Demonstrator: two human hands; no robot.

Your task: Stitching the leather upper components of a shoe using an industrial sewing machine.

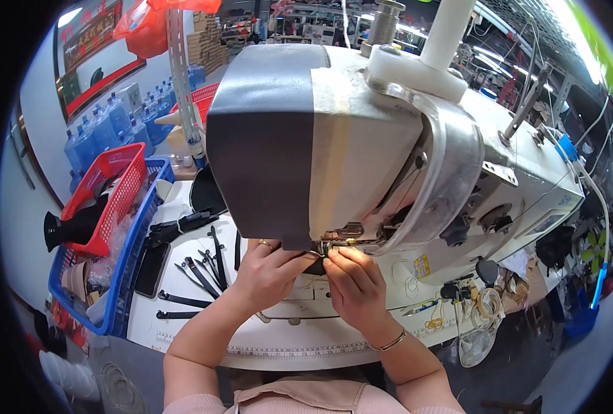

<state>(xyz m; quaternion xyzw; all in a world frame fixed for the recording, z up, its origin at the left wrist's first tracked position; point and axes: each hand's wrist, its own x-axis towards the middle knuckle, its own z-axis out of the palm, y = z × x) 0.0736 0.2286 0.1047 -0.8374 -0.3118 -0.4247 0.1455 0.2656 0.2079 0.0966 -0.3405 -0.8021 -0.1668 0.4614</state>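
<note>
A large sewing machine (pixel 368 145) with a dark grey end cover fills the middle of the view. Under its needle area lies a small black piece (pixel 313 267), mostly hidden by fingers, so its full shape cannot be made out. From the left, my left hand (pixel 268 276) pinches this piece, fingertips close to the presser foot. My right hand (pixel 356 281) is closed at its right side, thumb and fingers pressed together at the needle. Several black straps (pixel 199 279) with narrow ends lie on the white table to the left of my left hand.
A blue crate (pixel 117 303) holding a red basket (pixel 123 190) stands at the left edge. A phone (pixel 153 268) and a black bundle (pixel 182 226) lie beside it. A ruler strip (pixel 279 350) runs along the front edge. Tape rolls (pixel 487 303) and tools sit at right.
</note>
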